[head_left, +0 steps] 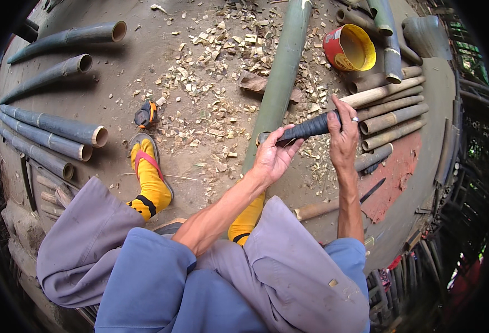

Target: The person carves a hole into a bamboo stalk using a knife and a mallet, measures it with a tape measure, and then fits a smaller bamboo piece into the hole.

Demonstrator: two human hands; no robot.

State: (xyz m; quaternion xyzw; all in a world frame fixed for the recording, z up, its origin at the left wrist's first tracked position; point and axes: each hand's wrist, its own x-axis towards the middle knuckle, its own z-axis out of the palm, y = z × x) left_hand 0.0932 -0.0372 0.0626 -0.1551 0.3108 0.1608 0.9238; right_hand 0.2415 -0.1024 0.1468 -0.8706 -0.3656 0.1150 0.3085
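Observation:
In front of me I hold a black-wrapped rod (308,128) slantwise across a long green bamboo pole (285,66). My left hand (271,157), palm turned up, closes round the rod's left end, where a brownish ring shows. Fingers of my right hand (343,139), one with a ring, grip its other end. Just past them a pale stick (386,93) runs to the upper right; I cannot tell whether it joins the rod. Wood chips (217,61) are scattered over the ground around the pole.
Several cut bamboo tubes (56,133) lie at left. More bamboo pieces (394,118) lie at right, below a red and yellow bucket (341,50). A tape measure (146,115) sits by my sandalled foot (151,175). A dark blade-like strip (372,190) lies at right.

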